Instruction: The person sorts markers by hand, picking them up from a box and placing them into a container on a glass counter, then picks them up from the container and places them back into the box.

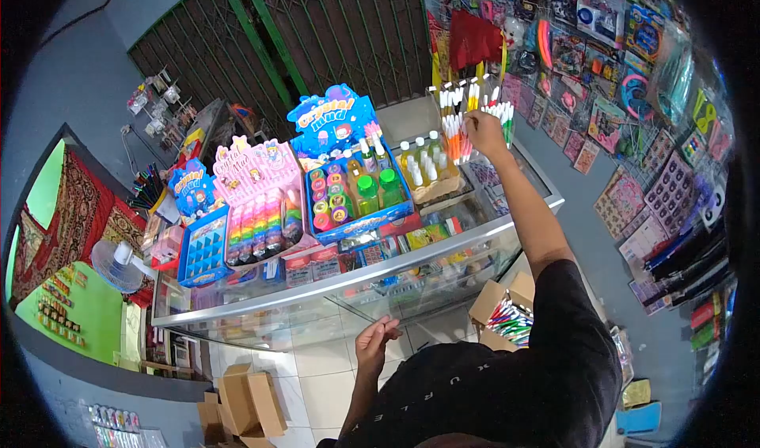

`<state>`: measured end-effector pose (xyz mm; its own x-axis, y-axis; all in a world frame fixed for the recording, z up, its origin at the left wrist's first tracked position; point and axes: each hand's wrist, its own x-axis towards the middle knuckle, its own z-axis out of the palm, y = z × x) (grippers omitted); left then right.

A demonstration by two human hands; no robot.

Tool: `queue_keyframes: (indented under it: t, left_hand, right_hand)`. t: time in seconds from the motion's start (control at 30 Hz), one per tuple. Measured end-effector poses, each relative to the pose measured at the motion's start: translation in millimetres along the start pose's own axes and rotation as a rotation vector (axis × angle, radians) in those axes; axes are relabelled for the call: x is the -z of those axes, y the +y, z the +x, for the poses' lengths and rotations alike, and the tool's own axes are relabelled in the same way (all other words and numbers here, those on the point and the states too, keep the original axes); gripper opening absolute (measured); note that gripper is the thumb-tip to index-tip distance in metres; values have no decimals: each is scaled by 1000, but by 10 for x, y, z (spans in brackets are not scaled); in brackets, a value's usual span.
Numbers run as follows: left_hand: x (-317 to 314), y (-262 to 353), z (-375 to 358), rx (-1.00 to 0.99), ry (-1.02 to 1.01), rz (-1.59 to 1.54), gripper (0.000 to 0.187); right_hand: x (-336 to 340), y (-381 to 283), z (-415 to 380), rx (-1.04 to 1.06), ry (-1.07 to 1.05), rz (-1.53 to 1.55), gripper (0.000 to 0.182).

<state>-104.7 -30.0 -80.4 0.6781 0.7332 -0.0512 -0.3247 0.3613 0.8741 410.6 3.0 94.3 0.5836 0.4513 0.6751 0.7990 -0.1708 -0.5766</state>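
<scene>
In the head view, the right hand (485,135) reaches out at the far end of the glass counter (443,246), among the upright pens (453,131) with white caps, which stand bunched right beside and behind its fingers. Those fingers are bent and drawn together at the pens, but the tips blend into the colourful barrels, so I cannot tell whether they pinch one. The left hand (375,339) is well apart from the pens, near the front edge of the counter, its fingers loosely curled; whether thumb and fingertips meet I cannot tell. A tray of bottles (427,163) with white caps sits just beside the pens, and next to it is a blue display box (360,195) of coloured tubs and bottles. On the floor, more pens lie in an open carton (488,301), partly covered by the right arm and black shirt (491,385). The lower ends of the upright pens are hard to make out, and the circular lens border cuts off the hanging goods (609,123)
</scene>
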Motion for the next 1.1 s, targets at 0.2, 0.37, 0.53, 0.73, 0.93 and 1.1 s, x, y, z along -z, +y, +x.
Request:
queue_keyframes:
  t: [0.2, 0.37, 0.53, 0.73, 0.93, 1.1]
  left_hand:
    - [-5, -14, 56, 8, 4, 8, 36]
    - [-33, -38, 105, 2, -20, 6, 34]
    - [-74, -14, 112, -5, -45, -31, 34]
    - [-120, -22, 124, -30, -20, -7, 35]
    - [-101, -44, 149, -1, 0, 18, 36]
    - [-98, -113, 151, 73, 6, 28, 39]
  right_hand:
    - [-96, 26, 92, 172, -52, -133, 13]
    - [141, -278, 195, 74, -97, -284, 13]
    - [721, -433, 677, 225, 183, -95, 10]
    - [1158, -324, 1151, 228, 387, -40, 15]
    - [882, 88, 1106, 130, 232, -191, 14]
    - [663, 444, 918, 138, 134, -189, 12]
